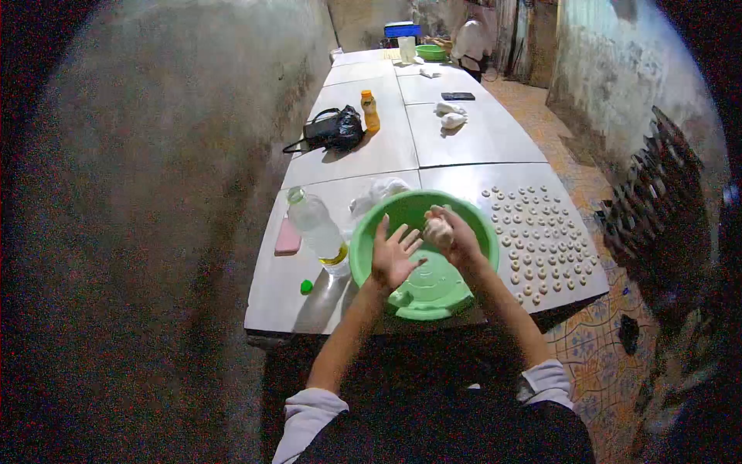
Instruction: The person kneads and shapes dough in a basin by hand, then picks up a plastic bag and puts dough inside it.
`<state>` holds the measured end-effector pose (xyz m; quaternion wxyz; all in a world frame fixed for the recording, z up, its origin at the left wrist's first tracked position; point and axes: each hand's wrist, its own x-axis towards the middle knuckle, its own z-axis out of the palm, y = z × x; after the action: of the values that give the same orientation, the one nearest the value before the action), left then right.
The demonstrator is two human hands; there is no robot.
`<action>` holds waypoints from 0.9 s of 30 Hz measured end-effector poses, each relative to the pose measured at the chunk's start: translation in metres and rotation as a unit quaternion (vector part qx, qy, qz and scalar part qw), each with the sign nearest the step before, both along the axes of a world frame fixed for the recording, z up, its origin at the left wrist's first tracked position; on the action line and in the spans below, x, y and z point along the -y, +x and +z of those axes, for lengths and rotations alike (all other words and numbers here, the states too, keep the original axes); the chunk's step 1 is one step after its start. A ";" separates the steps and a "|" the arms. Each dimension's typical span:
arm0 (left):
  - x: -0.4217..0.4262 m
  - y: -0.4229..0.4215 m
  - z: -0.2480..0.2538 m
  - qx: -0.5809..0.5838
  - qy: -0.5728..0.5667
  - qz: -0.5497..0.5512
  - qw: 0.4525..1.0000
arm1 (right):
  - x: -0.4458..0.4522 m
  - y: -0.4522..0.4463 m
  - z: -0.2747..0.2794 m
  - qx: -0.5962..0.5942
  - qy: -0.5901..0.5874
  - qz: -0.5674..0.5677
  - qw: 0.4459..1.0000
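Both hands are raised over a green basin (pixel 362 267) at the table's near edge. My left hand (pixel 396 255) has its palm up and fingers spread, with nothing in it. In my right hand (pixel 457 238) is a pale lump of dough (pixel 438 231), with the fingers wrapped round it. A little liquid or wet residue shows on the basin's bottom. Right of the basin, many small pale dough rings (pixel 541 232) lie in rows on the table. A white cloth or bag (pixel 384 190) lies just behind the basin.
Left of the basin stand a clear bottle (pixel 315 226), a green cap (pixel 307 287) and a pink item (pixel 287 237). Farther back are a black bag (pixel 340 130), an orange bottle (pixel 370 113), white bundles (pixel 451 116) and a dark flat object (pixel 458 97). A person (pixel 470 42) is at the far end.
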<state>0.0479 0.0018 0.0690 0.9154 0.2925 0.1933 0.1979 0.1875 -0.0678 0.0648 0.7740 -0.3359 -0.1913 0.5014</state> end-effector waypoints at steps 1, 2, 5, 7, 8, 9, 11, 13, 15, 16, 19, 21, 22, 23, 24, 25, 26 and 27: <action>0.002 0.000 -0.002 -0.001 -0.001 0.002 1.000 | -0.002 0.004 -0.003 -0.123 0.052 0.068 0.989; 0.003 0.002 -0.004 -0.005 0.005 0.017 1.000 | -0.004 0.004 -0.008 -0.123 0.052 0.068 0.989; 0.005 0.007 -0.004 -0.016 0.021 0.038 0.999 | -0.011 -0.010 -0.008 -0.073 0.044 0.059 0.995; 0.003 0.008 -0.011 -0.018 0.036 0.058 0.998 | -0.012 -0.010 -0.006 -0.040 -0.018 0.077 0.996; 0.001 0.007 -0.015 -0.001 0.023 0.057 0.998 | -0.012 -0.009 -0.005 -0.040 -0.018 0.076 0.996; 0.001 0.006 -0.015 -0.001 0.023 0.056 0.998 | -0.012 -0.008 -0.004 -0.028 -0.004 0.091 0.995; 0.001 0.003 -0.016 -0.018 0.031 0.066 0.997 | -0.009 -0.007 -0.004 -0.016 0.008 0.105 0.994; 0.001 0.000 -0.011 -0.016 0.012 0.066 0.998 | -0.001 -0.010 0.004 0.127 -0.071 0.085 0.986; 0.000 -0.007 -0.009 -0.068 0.124 0.071 0.987 | 0.006 -0.019 0.010 0.199 -0.085 0.022 0.976; -0.008 -0.012 -0.017 -0.045 0.149 0.075 0.985 | 0.008 -0.019 0.017 0.232 -0.096 0.020 0.968; -0.024 -0.023 -0.017 -0.068 0.179 0.110 0.975 | 0.005 -0.006 0.023 0.306 -0.114 0.058 0.943; -0.023 -0.030 -0.007 -0.097 0.193 0.111 0.970 | 0.007 -0.002 0.024 0.358 -0.086 0.087 0.926; -0.022 -0.035 -0.004 -0.126 0.207 0.111 0.964 | 0.005 0.002 0.016 0.440 -0.058 0.074 0.893; -0.024 -0.039 -0.002 -0.127 0.205 0.111 0.964 | 0.001 0.009 0.010 0.520 -0.030 0.060 0.852; -0.023 -0.044 0.001 -0.135 0.246 0.114 0.953 | -0.002 0.013 0.009 0.502 -0.088 0.108 0.854; -0.021 -0.047 0.004 -0.141 0.286 0.118 0.940 | -0.005 0.014 0.007 0.501 -0.090 0.111 0.854; -0.015 -0.050 0.007 -0.143 0.336 0.167 0.916 | -0.009 0.013 0.004 0.538 -0.106 0.114 0.829; -0.017 -0.053 0.001 -0.144 0.333 0.167 0.917 | -0.013 0.013 0.000 0.573 -0.122 0.118 0.802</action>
<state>-0.0055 0.0188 0.0698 0.6812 0.5687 0.2921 0.3568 0.2002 -0.0550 0.0650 0.4108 -0.6282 -0.5758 0.3241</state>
